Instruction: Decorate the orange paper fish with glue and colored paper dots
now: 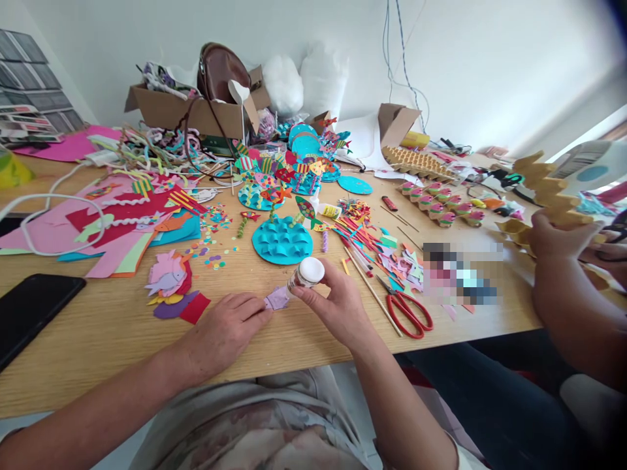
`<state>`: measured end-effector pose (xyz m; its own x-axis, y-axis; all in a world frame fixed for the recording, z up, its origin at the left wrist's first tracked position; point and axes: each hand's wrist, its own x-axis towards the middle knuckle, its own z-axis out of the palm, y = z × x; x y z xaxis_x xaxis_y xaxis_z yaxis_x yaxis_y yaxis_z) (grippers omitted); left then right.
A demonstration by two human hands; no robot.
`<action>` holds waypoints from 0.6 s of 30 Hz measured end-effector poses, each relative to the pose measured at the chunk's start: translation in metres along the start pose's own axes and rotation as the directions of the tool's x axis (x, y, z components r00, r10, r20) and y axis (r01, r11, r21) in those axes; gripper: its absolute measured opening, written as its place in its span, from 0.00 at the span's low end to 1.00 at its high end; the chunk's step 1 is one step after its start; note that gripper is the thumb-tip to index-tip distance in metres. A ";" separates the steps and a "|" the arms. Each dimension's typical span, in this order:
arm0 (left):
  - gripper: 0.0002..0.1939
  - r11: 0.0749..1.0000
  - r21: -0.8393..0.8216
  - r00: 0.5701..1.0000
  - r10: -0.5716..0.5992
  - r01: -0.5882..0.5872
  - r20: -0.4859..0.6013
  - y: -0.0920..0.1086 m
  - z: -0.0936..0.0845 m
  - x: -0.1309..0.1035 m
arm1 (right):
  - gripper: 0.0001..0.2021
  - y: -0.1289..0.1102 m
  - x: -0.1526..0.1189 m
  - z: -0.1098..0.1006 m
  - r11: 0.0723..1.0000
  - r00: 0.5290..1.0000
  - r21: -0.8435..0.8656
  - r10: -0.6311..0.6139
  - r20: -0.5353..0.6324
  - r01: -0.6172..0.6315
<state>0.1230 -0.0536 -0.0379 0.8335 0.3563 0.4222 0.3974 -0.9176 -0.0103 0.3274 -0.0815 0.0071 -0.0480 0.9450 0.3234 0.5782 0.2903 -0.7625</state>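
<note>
A small lilac paper fish [277,299] lies on the wooden table close to its front edge. My left hand [238,320] rests flat beside it, its fingertips pressing on the fish's left end; the fingers are together. In my right hand [337,297] is a small bottle with a white cap [312,270], tilted over the right end of the fish, thumb and fingers wrapped round it. Whether the bottle touches the paper cannot be made out. Left of my hands sit a purple paper piece [176,307] and a red one [196,307].
A blue scalloped disc [283,240] stands behind my hands. Red-handled scissors [409,313] and wooden sticks lie to the right, a black phone [34,313] at far left. At the right, another person's hand [558,235] holds egg-carton card [548,186].
</note>
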 end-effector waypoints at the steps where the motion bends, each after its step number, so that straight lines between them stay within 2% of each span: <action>1: 0.14 1.000 -0.002 1.000 0.002 -0.002 -0.005 0.000 -0.001 0.001 | 0.08 0.001 0.000 -0.001 1.000 1.000 -0.003 0.002 -0.004 -0.002; 11: 0.18 0.999 0.014 0.999 0.031 -0.031 -0.033 0.000 -0.002 0.002 | 0.08 0.007 0.004 -0.001 1.000 0.999 0.023 0.017 -0.038 -0.016; 18: 0.16 0.999 0.020 0.999 0.031 -0.030 -0.040 0.000 -0.001 0.002 | 0.07 0.009 0.009 0.000 0.999 0.998 0.032 0.026 -0.052 -0.024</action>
<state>0.1244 -0.0526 -0.0358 0.8291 0.3206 0.4580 0.3799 -0.9241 -0.0407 0.3324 -0.0703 0.0028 0.0092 0.9432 0.3321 0.5525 0.2720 -0.7879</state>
